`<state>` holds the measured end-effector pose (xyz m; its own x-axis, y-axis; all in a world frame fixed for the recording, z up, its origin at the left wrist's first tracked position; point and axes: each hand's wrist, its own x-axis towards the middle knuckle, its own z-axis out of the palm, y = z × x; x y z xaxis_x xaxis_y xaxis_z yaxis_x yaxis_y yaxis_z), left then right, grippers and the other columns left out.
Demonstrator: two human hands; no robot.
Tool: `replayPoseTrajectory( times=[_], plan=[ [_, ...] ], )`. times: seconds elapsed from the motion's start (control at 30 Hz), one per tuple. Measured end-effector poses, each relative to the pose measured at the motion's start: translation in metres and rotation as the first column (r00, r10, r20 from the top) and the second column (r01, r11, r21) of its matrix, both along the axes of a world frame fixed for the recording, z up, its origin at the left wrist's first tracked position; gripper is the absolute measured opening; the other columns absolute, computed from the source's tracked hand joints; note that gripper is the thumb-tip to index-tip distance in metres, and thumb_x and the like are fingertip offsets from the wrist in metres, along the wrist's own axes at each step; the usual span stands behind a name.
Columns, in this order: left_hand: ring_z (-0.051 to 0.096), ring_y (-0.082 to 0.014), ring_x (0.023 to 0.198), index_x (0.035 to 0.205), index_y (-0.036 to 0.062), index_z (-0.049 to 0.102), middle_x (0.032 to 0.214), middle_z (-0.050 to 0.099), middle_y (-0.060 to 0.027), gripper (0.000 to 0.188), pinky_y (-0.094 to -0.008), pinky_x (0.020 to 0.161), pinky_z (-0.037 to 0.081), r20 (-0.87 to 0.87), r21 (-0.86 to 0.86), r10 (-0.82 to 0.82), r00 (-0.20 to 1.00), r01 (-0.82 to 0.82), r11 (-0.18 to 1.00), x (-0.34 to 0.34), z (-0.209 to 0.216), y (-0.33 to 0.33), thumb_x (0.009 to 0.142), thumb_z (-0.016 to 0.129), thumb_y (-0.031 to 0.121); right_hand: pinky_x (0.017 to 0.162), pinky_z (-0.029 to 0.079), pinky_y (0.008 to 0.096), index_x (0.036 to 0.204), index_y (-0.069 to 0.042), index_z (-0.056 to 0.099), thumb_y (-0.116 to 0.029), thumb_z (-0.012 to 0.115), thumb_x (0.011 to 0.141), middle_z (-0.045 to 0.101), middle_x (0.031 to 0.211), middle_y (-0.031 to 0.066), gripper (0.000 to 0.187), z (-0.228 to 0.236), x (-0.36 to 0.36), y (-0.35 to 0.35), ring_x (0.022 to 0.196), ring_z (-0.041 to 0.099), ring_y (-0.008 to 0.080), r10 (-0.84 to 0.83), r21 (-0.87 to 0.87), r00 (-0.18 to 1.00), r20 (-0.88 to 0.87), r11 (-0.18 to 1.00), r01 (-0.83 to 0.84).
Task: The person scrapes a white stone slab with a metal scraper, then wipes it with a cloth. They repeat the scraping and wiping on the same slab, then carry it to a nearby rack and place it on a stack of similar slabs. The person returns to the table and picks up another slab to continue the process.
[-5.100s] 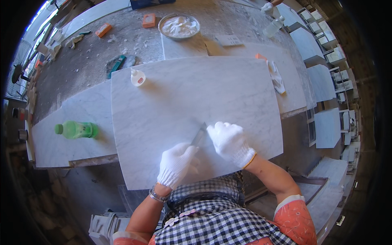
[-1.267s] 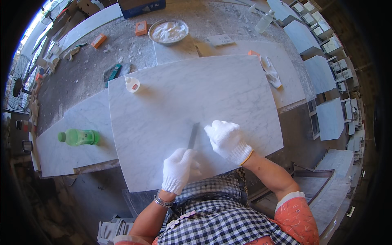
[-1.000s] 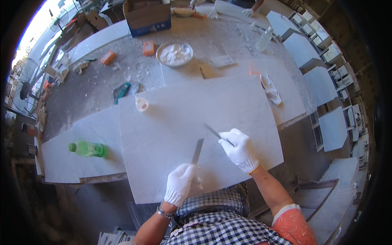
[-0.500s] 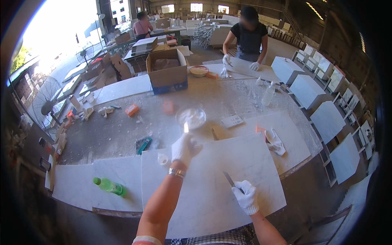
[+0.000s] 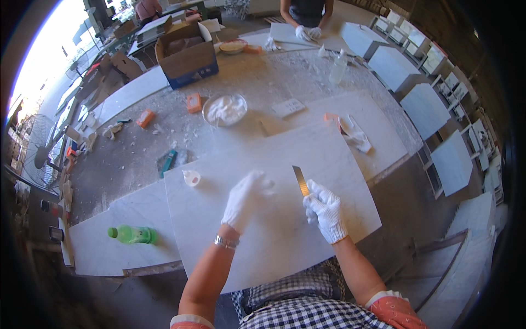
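My right hand [image 5: 326, 212], in a white knit glove, is closed around a narrow flat metal blade [image 5: 300, 181]. The blade points up and away, with a slanted dark tip and a yellowish gleam lower down. My left hand [image 5: 245, 202], also gloved, is over the middle of a large white marble-like slab [image 5: 263, 247]; its fingers are smeared by motion, and nothing shows clearly in them. A small white nozzle-topped container [image 5: 192, 178] is on the slab's far left corner. Beyond the slab, a bowl [image 5: 225, 111] holds white paste.
A green bottle [image 5: 131, 234] lies on the left slab. Around the dusty table are a teal tool [image 5: 170, 160], orange boxes [image 5: 194, 103], a cardboard box [image 5: 186, 57], a clear bottle [image 5: 338, 68] and a loose glove [image 5: 356, 134]. Across it, a person's gloved hands [image 5: 308, 33] meet.
My left hand has drawn back from near the bowl; the bright thing at its fingertips no longer shows. My right hand has raised the blade. The view has tipped downward, and the co-worker's hands have come together.
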<state>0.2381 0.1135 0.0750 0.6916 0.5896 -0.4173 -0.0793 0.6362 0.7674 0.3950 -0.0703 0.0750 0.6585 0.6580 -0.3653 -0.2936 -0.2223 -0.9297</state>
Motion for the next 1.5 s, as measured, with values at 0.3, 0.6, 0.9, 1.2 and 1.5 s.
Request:
replayPoseTrajectory(
  times=[0.3,0.6,0.9,1.2,1.5],
  plan=[
    [0.066,-0.0078,0.098,0.121,-0.0020,0.071,0.108,0.073,-0.0020,0.032,-0.0233,0.086,0.053,-0.095,0.016,-0.239,0.966,0.241,0.970,-0.032,0.036,-0.065,0.101,0.071,0.023,0.094,0.052,0.0318,0.144,0.006,0.056,-0.008,0.073,0.097,0.069,0.125,0.0165,0.052,0.033,-0.048,0.005,0.110,0.064,0.0194,0.301,-0.065,0.945,0.128,0.953,-0.295],
    [0.070,-0.0178,0.093,0.114,-0.0036,0.072,0.108,0.075,-0.0121,0.036,-0.0295,0.084,0.054,-0.058,0.130,0.118,0.991,-0.109,0.985,-0.049,0.018,-0.040,0.105,0.065,0.031,0.050,0.047,0.0232,0.146,0.003,0.057,0.000,0.070,0.094,0.068,0.080,0.0032,0.054,0.047,-0.049,-0.003,0.057,0.056,0.0060,0.503,-0.128,0.846,0.176,0.864,-0.487],
    [0.066,-0.0246,0.122,0.138,-0.0030,0.061,0.138,0.066,-0.0142,0.042,-0.0365,0.105,0.052,-0.012,0.808,0.694,0.720,-0.402,0.431,-0.118,-0.026,0.002,0.101,0.071,0.013,0.057,0.058,0.0291,0.110,0.003,0.073,-0.002,0.069,0.096,0.073,0.084,0.0071,0.015,0.007,-0.019,0.001,0.066,0.067,0.0138,0.164,0.052,0.979,-0.121,0.986,-0.159],
    [0.072,-0.0248,0.105,0.144,0.0050,0.058,0.127,0.071,-0.0169,0.062,-0.0354,0.092,0.056,-0.227,0.944,0.729,0.646,-0.037,0.327,-0.084,-0.054,0.081,0.088,0.081,0.013,0.055,0.058,0.0287,0.115,0.002,0.071,-0.011,0.072,0.098,0.071,0.085,0.0054,0.021,0.031,-0.004,0.106,0.068,0.069,0.0124,0.272,0.039,0.960,0.073,0.961,-0.275],
    [0.063,-0.0080,0.092,0.123,0.0036,0.072,0.104,0.073,-0.0015,0.032,-0.0276,0.084,0.053,-0.108,0.851,0.684,0.722,-0.288,0.438,-0.086,-0.062,0.084,0.093,0.079,0.012,0.054,0.049,0.0253,0.139,-0.001,0.061,-0.009,0.066,0.100,0.065,0.085,0.0016,0.040,0.030,0.019,0.217,0.062,0.055,0.0064,0.251,0.066,0.956,0.152,0.962,-0.264]
  ],
)
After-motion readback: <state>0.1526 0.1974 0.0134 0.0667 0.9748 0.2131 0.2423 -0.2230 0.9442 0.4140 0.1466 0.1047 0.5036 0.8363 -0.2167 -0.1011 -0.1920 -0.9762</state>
